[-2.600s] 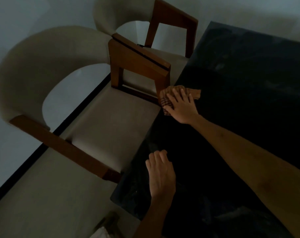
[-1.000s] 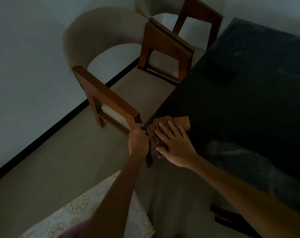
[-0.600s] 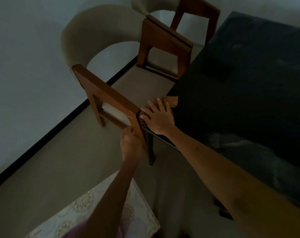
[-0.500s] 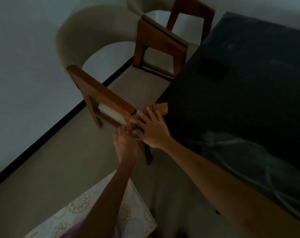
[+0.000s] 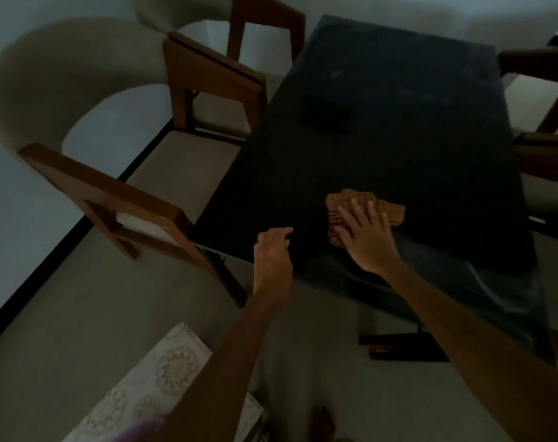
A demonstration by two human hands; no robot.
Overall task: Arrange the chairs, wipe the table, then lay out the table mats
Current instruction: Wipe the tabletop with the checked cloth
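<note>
A black table (image 5: 383,129) fills the upper right of the head view. My right hand (image 5: 365,236) presses flat on a brown checked cloth (image 5: 360,205) near the table's near end. My left hand (image 5: 273,250) rests at the near edge, fingers curled loosely, holding nothing. Two wooden chairs with beige seats stand along the left side: the near chair (image 5: 118,193) and the far chair (image 5: 214,74). A patterned table mat (image 5: 150,387) lies at the bottom left, under my left arm.
More wooden chairs (image 5: 545,148) stand at the table's right side. A wet streak (image 5: 462,275) shows on the table's near right part. A black skirting line (image 5: 48,256) runs along the white wall on the left. A dark wooden table base (image 5: 399,346) sits on the floor.
My right hand has slid the cloth from the near left corner rightward onto the table top. My left hand has let go of the near chair's arm and moved to the table edge.
</note>
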